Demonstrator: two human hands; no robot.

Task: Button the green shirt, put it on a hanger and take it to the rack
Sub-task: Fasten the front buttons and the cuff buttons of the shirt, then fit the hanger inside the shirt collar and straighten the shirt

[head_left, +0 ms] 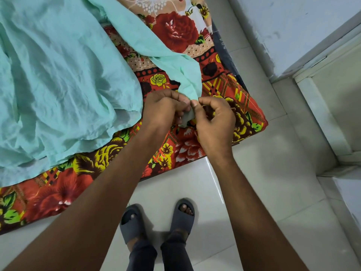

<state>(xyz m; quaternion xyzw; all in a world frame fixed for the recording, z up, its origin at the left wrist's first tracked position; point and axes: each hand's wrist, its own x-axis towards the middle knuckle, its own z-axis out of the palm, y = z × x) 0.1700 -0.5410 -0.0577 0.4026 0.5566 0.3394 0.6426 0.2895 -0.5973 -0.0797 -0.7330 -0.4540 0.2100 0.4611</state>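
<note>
The green shirt [58,75] lies spread out and wrinkled on a bed [64,190] that has a bright sheet with red and yellow flowers. Most of the shirt covers the left part of the bed. One sleeve [156,47] runs down to the right, toward the bed's near corner.

Both hands meet at the end of that sleeve, right by the bed's edge. The left hand [164,108] has its fingers curled and pinches the cuff [188,116]. The right hand [214,122] pinches the same cuff from the other side, with its thumb and first finger pressed together on the cloth. The two hands touch each other. I cannot see a button under the fingers.

The shirt's bottom hem lies close to the bed's near edge but does not hang over it.

The person stands on a white tiled floor [263,192] in grey sandals [156,218], just beside the bed. To the right, a white wall and a door frame [322,94] stand close by. The floor between the bed and the wall is a narrow strip.
</note>
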